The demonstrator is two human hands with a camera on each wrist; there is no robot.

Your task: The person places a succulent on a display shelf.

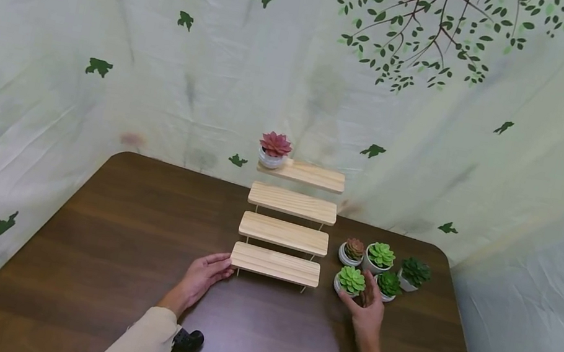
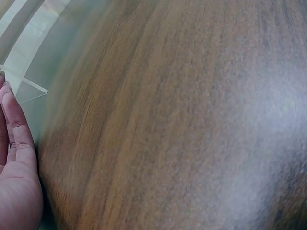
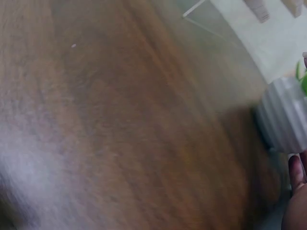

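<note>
A stepped wooden display stand [image 1: 274,265] with several pale boards rises from the brown table. A pink succulent in a white pot [image 1: 272,158] sits at the left end of its top board. My left hand [image 1: 204,279], fingers nearly straight, touches the left end of the lowest board; in the left wrist view the fingers [image 2: 18,124] reach up beside a thin wire leg. To the right, my right hand [image 1: 368,311] holds a light green succulent [image 1: 351,279] between thumb and fingers. Its ribbed pale pot [image 3: 283,115] shows in the right wrist view.
Close behind and right of my right hand stand a reddish-brown succulent [image 1: 354,250], a bright green one [image 1: 380,255], a dark green one [image 1: 415,272] and another green one [image 1: 389,284]. A leaf-printed curtain [image 1: 206,93] hangs behind the table [image 1: 135,238].
</note>
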